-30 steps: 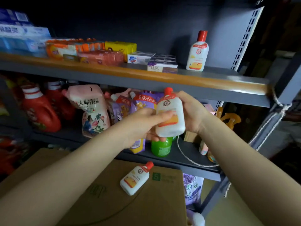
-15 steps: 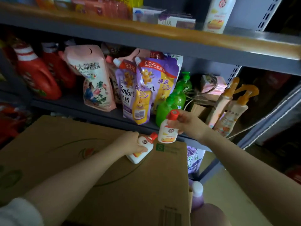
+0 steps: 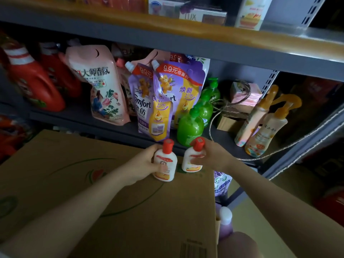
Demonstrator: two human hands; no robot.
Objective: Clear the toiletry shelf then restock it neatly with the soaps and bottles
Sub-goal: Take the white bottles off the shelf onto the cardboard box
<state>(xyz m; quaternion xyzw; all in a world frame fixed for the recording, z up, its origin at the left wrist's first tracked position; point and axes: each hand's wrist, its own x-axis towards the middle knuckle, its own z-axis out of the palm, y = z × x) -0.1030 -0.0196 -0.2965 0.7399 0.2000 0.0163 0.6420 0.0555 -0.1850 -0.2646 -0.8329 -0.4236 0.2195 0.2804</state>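
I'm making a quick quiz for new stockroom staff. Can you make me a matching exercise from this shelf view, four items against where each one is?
Items
1. left white bottle with red cap
2. right white bottle with red cap
3. green pump bottle
4. soap boxes

Places
A. on the upper shelf
B. gripped by the left hand over the cardboard box
C. standing on the lower shelf, behind both hands
D. held by the right hand

Pairs: 1-B, 2-D, 3-C, 4-A
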